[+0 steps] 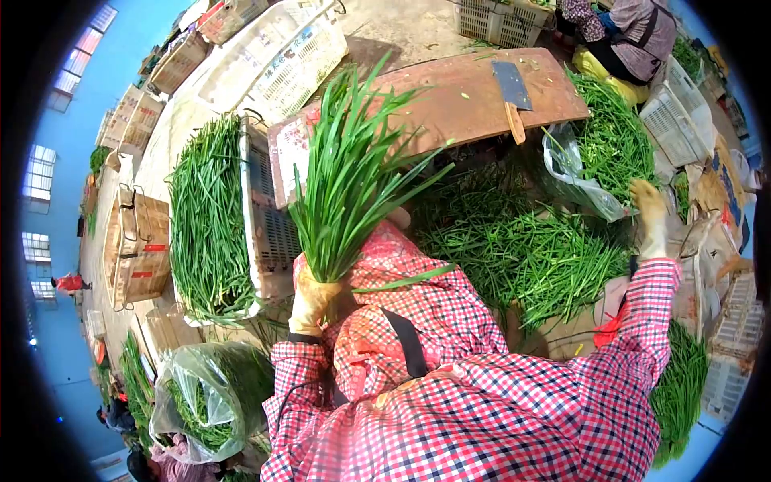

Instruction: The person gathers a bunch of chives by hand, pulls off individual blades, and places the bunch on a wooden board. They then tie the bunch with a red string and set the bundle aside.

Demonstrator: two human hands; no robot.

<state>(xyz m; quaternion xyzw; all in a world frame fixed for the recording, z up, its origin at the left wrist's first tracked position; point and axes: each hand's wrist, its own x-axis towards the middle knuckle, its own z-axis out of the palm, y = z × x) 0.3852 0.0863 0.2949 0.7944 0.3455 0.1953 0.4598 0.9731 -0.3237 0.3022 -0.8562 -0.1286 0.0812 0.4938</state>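
My left hand (316, 303), in a pale stained glove, is closed round the base of a bunch of garlic chives (341, 173). The long leaves fan upward from my fist, and one leaf hangs loose across my apron to the right. My right hand (649, 210), gloved too, is stretched out to the right with its fingers extended. It is beside a heap of green chives (606, 136) and near a clear plastic bag (572, 178); whether it touches the heap I cannot tell. More loose chives (530, 261) are spread in front of me.
A cleaver (511, 86) lies on a wooden board (450, 96) ahead. At left stands a crate (269, 217) beside stacked chives (210, 225). A clear bag of greens (213, 398) is lower left. A white crate (679, 112) and a seated person (638, 36) are at upper right.
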